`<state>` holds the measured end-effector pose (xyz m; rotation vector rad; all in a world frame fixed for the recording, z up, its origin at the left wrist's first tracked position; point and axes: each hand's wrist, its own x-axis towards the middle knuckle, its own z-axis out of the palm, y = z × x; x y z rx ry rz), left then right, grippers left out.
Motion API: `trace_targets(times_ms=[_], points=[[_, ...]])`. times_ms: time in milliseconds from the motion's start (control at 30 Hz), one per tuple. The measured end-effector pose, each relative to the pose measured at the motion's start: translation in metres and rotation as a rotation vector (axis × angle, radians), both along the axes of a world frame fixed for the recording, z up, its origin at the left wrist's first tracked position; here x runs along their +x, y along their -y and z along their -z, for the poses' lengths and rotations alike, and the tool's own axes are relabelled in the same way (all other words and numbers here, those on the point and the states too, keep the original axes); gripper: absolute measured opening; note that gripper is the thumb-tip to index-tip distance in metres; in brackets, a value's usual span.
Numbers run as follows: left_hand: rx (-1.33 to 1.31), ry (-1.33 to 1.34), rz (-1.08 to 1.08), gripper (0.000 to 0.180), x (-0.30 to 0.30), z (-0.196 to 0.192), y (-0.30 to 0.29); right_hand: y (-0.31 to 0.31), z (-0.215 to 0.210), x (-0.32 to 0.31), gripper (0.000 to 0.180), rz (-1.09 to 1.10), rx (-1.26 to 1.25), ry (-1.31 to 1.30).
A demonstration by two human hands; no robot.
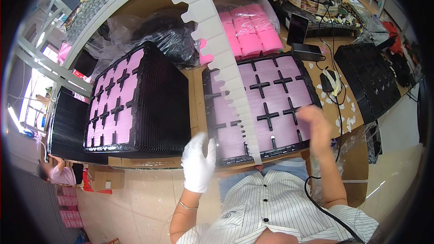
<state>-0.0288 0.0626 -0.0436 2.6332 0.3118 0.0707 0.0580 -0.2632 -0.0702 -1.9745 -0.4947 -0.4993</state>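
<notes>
A black tray (pixel 310 79) lies in front of me, its pink-lilac surface (pixel 266 97) broken up by black cross-shaped dividers. My left hand (pixel 198 165), in a white glove, is at the tray's near left corner, thumb apart from the fingers, with nothing visible in it. Bare and smeared by motion, my right hand (pixel 314 129) is over the tray's right edge; its fingers are too blurred to read. A long white strip with a toothed edge (pixel 226 58) crosses the view in front of the tray, from the top down to its near edge.
To the left stands a tall stack of black trays (pixel 162 104), pink-lilac on its face. Pink rolls in clear plastic (pixel 253 31) lie behind. At right are a black stand (pixel 298 29), cables, white scraps (pixel 350 122) and more black trays (pixel 366 79). Another person (pixel 63 172) is far left.
</notes>
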Motion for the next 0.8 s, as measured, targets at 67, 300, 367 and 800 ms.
trace_targets(times_ms=[67, 300, 367, 800], points=[[-0.249, 0.196, -0.055, 0.043, -0.005, 0.049, -0.022, 0.036, 0.013, 0.027, 0.052, 0.134, 0.262, -0.266], [-0.37, 0.125, -0.129, 0.055, 0.004, 0.026, -0.004, 0.087, 0.078, 0.061, 0.076, 0.097, 0.643, -0.612], [-0.699, 0.12, -0.252, 0.049, 0.007, -0.005, 0.016, 0.088, 0.082, 0.06, 0.075, 0.107, 0.654, -0.572], [-0.325, 0.805, -0.524, 0.047, -0.054, -0.18, -0.14, 0.099, 0.044, 0.016, 0.061, 0.201, 0.564, -0.254]])
